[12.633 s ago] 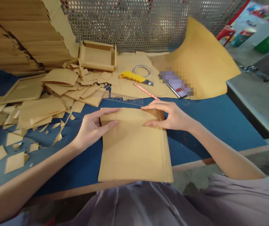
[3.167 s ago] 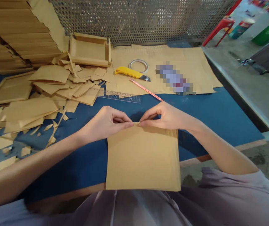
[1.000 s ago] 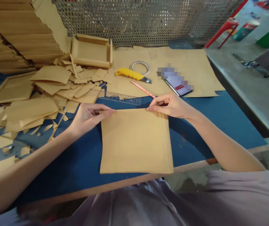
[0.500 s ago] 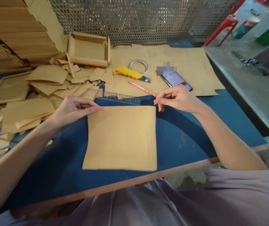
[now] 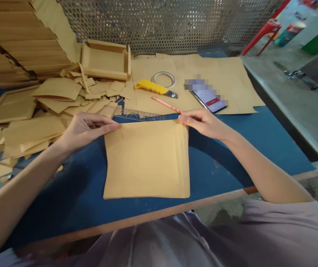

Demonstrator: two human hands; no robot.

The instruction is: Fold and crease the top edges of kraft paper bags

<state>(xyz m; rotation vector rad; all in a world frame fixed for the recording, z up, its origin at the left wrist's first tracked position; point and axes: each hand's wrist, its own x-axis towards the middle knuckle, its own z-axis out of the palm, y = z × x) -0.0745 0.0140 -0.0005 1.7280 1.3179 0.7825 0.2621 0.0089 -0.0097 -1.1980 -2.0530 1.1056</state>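
A folded sheet of brown kraft paper (image 5: 145, 159) is held above the blue table (image 5: 217, 174), its layers showing as vertical edges on the right side. My left hand (image 5: 88, 128) pinches its top left corner between thumb and fingers. At the top right corner my right hand (image 5: 200, 120) is closed on the paper too. Just beyond the top edge lie a pink pencil (image 5: 166, 104) and a clear plastic ruler (image 5: 139, 114). The pencil's near end reaches close to my right fingertips.
Behind the paper are a yellow utility knife (image 5: 155, 88), a roll of tape (image 5: 164, 78) and a phone (image 5: 207, 97) on flat brown sheets (image 5: 239, 85). Cardboard scraps (image 5: 33, 131) cover the left side. A shallow cardboard tray (image 5: 106, 61) stands near the metal mesh (image 5: 170, 26).
My right hand has moved from beside the top right corner onto it and taken hold. The paper has shifted slightly right and up, with its layers fanning out at the right edge.
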